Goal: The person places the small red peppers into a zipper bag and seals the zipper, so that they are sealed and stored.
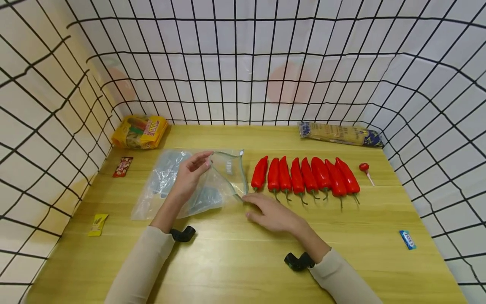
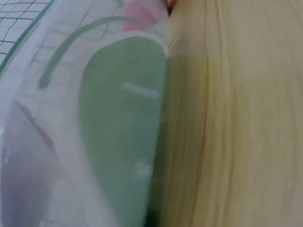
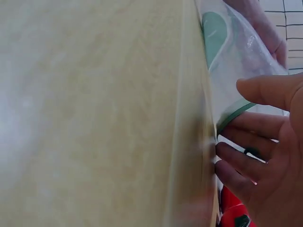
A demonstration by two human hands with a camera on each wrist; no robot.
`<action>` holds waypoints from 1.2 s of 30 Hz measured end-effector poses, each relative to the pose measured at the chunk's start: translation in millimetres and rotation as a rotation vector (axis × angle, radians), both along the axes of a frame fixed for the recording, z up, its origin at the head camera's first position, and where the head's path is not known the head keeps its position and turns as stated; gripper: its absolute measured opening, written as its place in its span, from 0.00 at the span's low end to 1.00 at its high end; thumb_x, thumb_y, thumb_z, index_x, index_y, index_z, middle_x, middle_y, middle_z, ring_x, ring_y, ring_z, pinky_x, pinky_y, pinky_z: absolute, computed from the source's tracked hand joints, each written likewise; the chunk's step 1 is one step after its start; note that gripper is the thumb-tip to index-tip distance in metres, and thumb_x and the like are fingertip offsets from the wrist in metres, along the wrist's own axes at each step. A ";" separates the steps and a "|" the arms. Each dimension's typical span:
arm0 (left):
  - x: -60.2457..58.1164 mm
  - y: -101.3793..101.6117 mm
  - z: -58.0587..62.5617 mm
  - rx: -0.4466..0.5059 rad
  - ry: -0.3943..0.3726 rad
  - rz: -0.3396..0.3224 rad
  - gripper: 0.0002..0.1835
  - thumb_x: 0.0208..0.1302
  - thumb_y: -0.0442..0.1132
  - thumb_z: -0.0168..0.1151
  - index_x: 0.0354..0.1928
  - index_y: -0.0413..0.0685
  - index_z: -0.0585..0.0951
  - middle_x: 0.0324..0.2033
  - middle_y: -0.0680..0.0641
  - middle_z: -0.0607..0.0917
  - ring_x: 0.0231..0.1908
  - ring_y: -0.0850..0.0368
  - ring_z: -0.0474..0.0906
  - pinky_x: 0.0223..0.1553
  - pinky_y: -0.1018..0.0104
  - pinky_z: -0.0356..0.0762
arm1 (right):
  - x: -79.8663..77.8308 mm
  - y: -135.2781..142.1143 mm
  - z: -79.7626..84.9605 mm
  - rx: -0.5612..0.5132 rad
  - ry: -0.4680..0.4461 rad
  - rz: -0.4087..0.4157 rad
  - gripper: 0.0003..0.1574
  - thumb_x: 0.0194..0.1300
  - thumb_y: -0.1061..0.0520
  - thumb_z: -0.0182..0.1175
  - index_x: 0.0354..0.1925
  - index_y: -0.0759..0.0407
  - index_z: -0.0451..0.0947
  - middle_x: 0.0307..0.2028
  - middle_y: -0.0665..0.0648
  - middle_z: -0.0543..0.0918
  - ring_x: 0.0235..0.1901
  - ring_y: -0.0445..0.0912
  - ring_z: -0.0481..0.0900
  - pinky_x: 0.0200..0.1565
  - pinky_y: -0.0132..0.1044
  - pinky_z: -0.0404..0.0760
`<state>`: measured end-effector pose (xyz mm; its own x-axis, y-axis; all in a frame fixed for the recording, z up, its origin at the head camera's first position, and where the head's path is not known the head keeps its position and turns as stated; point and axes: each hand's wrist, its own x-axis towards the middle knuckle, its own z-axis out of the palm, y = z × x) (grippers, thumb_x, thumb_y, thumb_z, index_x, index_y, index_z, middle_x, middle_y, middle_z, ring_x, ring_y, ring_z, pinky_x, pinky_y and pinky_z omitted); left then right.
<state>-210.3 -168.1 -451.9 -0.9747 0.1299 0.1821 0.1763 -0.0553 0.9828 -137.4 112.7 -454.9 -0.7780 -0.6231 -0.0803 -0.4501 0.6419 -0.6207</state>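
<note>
Wood-grained table (image 1: 239,261); left hand (image 1: 187,174) pinches crinkled plastic bag (image 1: 206,188), right hand (image 1: 274,213), straight-fingered, touches it.

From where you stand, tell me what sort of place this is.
Probably an indoor work booth set up for tabletop handling: black grid walls close in three sides, a pale backdrop shows through the back one, and a wood-grain table fills the space between.

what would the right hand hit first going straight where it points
Most likely the bag: the right hand points at its open mouth and is right beside it, though exact contact is hard to judge.
</note>
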 end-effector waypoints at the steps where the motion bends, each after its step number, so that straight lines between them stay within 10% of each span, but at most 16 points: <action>1: -0.8 1.2 -0.2 0.000 -0.009 -0.001 0.19 0.69 0.38 0.60 0.59 0.42 0.77 0.45 0.47 0.81 0.45 0.61 0.76 0.50 0.73 0.76 | -0.5 0.3 1.3 -0.012 -0.001 -0.011 0.34 0.71 0.45 0.55 0.71 0.51 0.63 0.71 0.51 0.66 0.72 0.48 0.60 0.71 0.48 0.59; 10: -3.5 15.0 -6.1 -0.036 -0.007 0.040 0.18 0.69 0.41 0.60 0.57 0.41 0.79 0.57 0.40 0.81 0.43 0.64 0.77 0.47 0.76 0.76 | -18.9 6.6 18.4 -0.273 0.063 -0.264 0.26 0.66 0.52 0.62 0.61 0.55 0.72 0.51 0.55 0.81 0.38 0.45 0.80 0.38 0.38 0.81; 16: 7.7 17.1 4.1 -0.103 0.025 0.001 0.16 0.69 0.36 0.59 0.54 0.34 0.79 0.56 0.35 0.80 0.44 0.66 0.78 0.43 0.79 0.75 | -39.4 4.0 18.2 -0.090 0.166 -0.435 0.28 0.65 0.43 0.62 0.58 0.55 0.74 0.49 0.53 0.81 0.42 0.49 0.77 0.43 0.42 0.78; 24: 17.5 21.5 17.3 -0.261 0.053 -0.005 0.14 0.68 0.37 0.61 0.48 0.34 0.82 0.50 0.37 0.85 0.39 0.62 0.78 0.38 0.76 0.73 | -50.9 -4.7 13.3 0.195 0.327 -0.371 0.28 0.60 0.39 0.65 0.52 0.54 0.79 0.52 0.58 0.81 0.51 0.55 0.75 0.56 0.50 0.72; 36: 0.7 18.8 -9.3 -0.131 0.051 0.074 0.14 0.68 0.42 0.60 0.50 0.42 0.81 0.43 0.52 0.86 0.38 0.63 0.79 0.38 0.76 0.75 | -51.3 -9.3 12.5 0.161 0.367 -0.317 0.23 0.59 0.54 0.67 0.54 0.54 0.79 0.54 0.58 0.82 0.54 0.56 0.77 0.55 0.48 0.72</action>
